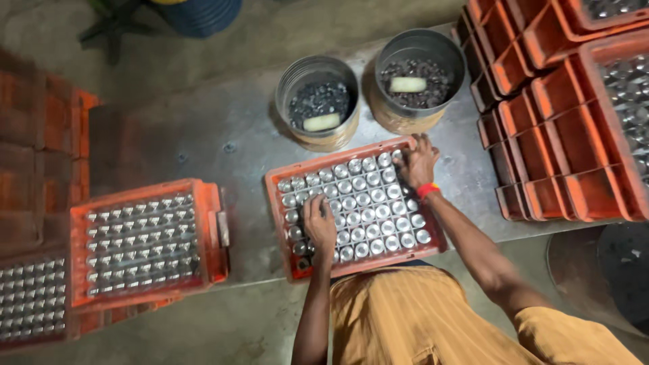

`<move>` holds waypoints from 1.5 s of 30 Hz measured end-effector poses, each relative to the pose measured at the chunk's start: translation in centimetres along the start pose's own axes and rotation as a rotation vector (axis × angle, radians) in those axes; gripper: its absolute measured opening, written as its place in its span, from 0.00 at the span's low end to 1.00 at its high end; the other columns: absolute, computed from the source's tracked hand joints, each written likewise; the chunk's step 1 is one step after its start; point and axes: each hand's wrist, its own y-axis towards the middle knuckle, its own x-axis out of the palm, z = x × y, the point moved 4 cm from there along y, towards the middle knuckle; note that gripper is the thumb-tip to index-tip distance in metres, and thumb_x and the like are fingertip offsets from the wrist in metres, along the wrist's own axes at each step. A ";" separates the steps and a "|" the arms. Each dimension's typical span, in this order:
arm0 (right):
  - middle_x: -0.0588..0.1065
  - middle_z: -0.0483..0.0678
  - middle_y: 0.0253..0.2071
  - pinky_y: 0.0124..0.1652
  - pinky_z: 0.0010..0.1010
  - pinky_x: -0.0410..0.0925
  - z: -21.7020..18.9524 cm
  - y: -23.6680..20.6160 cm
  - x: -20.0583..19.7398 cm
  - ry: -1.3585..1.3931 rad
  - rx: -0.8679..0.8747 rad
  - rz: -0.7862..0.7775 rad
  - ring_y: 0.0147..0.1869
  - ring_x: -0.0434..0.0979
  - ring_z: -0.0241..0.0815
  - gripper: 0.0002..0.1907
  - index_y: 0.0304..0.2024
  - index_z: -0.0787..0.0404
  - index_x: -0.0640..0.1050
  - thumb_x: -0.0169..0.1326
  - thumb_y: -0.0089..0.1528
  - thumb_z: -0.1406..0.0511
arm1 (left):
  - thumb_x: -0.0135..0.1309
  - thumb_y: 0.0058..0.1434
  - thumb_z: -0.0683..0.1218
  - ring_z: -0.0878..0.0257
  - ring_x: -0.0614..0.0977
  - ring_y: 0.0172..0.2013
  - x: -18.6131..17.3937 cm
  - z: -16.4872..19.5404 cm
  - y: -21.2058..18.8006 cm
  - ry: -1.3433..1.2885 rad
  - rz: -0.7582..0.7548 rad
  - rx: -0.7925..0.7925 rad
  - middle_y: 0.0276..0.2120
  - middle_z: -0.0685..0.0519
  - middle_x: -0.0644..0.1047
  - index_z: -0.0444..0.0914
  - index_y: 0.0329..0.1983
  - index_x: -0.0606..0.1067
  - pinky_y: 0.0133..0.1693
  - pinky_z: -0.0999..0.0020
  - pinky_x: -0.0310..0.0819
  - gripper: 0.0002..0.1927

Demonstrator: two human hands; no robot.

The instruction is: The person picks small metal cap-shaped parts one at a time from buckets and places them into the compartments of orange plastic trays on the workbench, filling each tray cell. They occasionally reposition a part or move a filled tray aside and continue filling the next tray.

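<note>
An orange plastic tray (276, 182) lies on the metal table in front of me, filled with rows of shiny metal cups (368, 215). My left hand (319, 224) rests palm down on the cups near the tray's front left, fingers bent; whether it holds a cup is hidden. My right hand (418, 162), with a red band at the wrist, lies at the tray's far right corner, fingers spread over the last cups and the rim.
Two round metal cans (318, 71) (419, 47) behind the tray hold small dark parts and a pale block each. Stacked orange trays (561, 142) stand at the right. Another filled tray (211, 223) sits at the left beside more stacks (40, 135).
</note>
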 end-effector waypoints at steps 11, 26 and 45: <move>0.77 0.57 0.47 0.49 0.43 0.71 2.4 -3.3 -0.5 0.757 0.551 0.093 0.48 0.77 0.52 0.20 0.50 0.65 0.75 0.55 0.72 0.54 | 0.53 0.65 0.37 0.47 0.80 0.44 -6.7 -4.1 1.3 -0.099 0.009 -0.154 0.45 0.44 0.77 0.35 0.47 0.77 0.45 0.56 0.76 0.08; 0.77 0.63 0.52 0.56 0.47 0.69 -6.9 -7.2 1.9 0.242 0.086 -0.054 0.56 0.76 0.65 0.19 0.53 0.65 0.77 0.54 0.59 0.70 | 0.55 0.65 0.40 0.47 0.81 0.46 -9.2 -7.7 1.4 -0.014 -0.031 -0.138 0.45 0.46 0.79 0.38 0.48 0.79 0.48 0.55 0.75 0.09; 0.82 0.51 0.36 0.42 0.45 0.69 -22.7 -3.9 9.4 0.443 -0.325 -0.319 0.39 0.75 0.54 0.12 0.41 0.58 0.83 0.60 0.62 0.58 | 0.64 0.58 0.54 0.42 0.69 0.67 -8.4 -8.0 8.2 0.267 -0.216 0.124 0.65 0.38 0.67 0.37 0.46 0.81 0.61 0.55 0.71 0.19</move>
